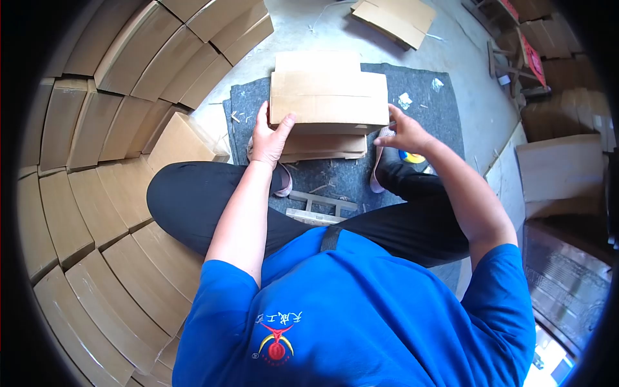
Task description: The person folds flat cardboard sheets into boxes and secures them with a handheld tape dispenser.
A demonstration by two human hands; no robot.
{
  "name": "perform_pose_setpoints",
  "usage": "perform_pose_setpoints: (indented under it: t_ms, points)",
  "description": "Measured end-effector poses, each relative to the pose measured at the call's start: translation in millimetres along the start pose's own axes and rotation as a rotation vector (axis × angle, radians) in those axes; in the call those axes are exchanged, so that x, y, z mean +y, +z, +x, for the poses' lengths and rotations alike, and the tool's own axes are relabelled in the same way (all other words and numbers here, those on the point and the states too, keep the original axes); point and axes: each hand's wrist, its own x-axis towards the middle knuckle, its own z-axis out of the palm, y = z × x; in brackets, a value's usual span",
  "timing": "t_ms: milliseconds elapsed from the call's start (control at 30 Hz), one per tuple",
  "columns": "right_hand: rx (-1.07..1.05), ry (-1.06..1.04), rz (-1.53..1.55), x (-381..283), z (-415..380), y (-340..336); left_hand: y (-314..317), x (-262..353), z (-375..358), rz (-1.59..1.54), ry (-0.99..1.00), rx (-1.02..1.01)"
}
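Observation:
A brown cardboard box [329, 103] is between my two hands, over the dark mat and in front of my feet. My left hand [267, 137] grips its left end, with the thumb on the near face and the fingers along the side. At the right end, my right hand [407, 131] has its fingers against the corner and its thumb lower down, beside the box. A paler cardboard panel [317, 62] shows behind the top. Under the box lie more cardboard pieces [322, 148], partly hidden by it.
Stacked cartons [116, 226] rise close on my left. A low wooden frame [322, 205] lies between my legs on the grey mat [425, 109]. Flat cardboard [393, 19] rests on the floor ahead. A yellow-and-blue tape roll [411, 157] is by my right foot. More cardboard [560, 169] stands at right.

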Motion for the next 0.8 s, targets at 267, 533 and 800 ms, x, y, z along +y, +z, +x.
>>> perform_pose_setpoints:
  t_ms: [267,533,800]
  points:
    - [0.46,0.121,0.057,-23.1,9.2,53.6,-11.2,-34.2,7.3,0.322,0.083,-0.007]
    - [0.435,0.092,0.158,-0.4,16.1,54.2,-0.4,-54.0,7.5,0.691,-0.091,0.087]
    - [0.393,-0.141,0.483,-58.5,36.6,20.1,-6.6,100.4,10.7,0.584,0.372,0.342]
